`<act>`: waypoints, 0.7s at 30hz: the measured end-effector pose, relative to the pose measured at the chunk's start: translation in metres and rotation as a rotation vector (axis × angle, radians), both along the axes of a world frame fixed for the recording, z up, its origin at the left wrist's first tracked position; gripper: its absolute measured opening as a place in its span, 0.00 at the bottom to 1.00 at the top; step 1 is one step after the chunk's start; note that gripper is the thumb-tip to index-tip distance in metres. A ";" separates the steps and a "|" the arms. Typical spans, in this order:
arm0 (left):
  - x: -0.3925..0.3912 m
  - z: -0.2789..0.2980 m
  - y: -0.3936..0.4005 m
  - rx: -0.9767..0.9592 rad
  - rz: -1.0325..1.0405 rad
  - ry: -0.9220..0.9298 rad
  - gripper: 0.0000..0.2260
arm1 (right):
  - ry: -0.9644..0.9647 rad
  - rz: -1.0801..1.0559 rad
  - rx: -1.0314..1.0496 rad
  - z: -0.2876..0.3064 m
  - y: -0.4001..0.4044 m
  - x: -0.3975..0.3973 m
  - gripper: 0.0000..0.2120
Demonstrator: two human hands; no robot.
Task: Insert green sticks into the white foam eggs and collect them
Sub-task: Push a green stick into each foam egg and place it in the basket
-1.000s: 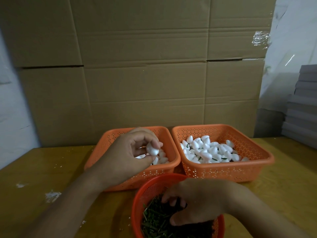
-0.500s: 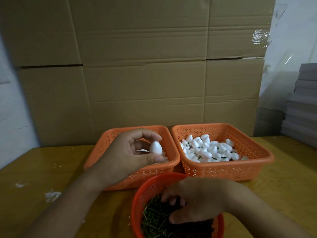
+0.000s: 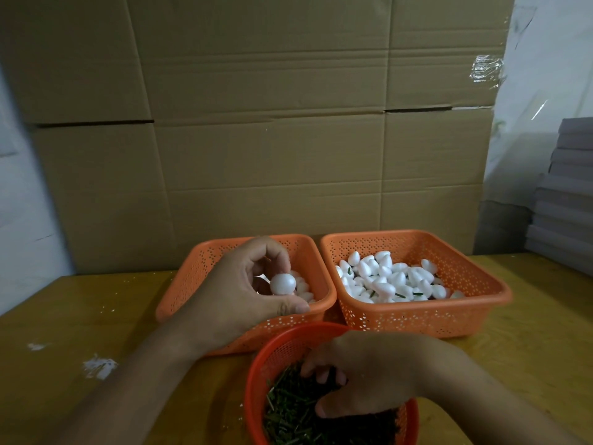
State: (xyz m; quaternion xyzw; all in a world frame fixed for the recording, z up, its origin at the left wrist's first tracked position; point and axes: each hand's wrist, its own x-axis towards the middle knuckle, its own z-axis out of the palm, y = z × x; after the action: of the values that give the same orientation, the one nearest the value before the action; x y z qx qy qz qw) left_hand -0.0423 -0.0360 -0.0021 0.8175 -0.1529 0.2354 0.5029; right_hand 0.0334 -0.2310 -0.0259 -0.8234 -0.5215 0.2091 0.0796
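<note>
The left hand (image 3: 237, 297) pinched a foam egg (image 3: 282, 284) above the left basket (image 3: 192, 284). The right hand (image 3: 362, 377), fingers curled, dug among the green sticks (image 3: 288, 412); whether it held one, I could not tell. A loose pinch could drop the egg.

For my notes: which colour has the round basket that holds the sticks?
Red-orange, a deeper red than the two trays; the round basket shows best in the head view.

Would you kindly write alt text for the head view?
A left hand holds a white foam egg over the left orange basket; the right hand reaches into a round red basket of green sticks.
</note>
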 end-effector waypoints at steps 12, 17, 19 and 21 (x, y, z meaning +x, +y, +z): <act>0.002 -0.002 -0.002 -0.074 -0.039 -0.015 0.10 | 0.018 -0.011 -0.005 0.001 -0.001 -0.001 0.25; 0.000 -0.001 -0.002 -0.080 -0.051 0.089 0.21 | 0.011 -0.011 0.001 0.000 0.000 -0.001 0.25; 0.001 -0.002 -0.002 -0.124 -0.076 0.130 0.16 | 0.008 -0.011 0.004 0.000 0.000 -0.001 0.25; 0.001 -0.002 -0.002 -0.165 -0.093 0.158 0.10 | 0.004 -0.004 0.009 0.000 0.000 -0.001 0.25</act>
State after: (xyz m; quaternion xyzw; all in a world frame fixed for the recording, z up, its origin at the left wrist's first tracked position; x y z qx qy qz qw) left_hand -0.0409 -0.0382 -0.0036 0.7815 -0.1307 0.1585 0.5891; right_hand 0.0327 -0.2312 -0.0261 -0.8235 -0.5208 0.2083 0.0850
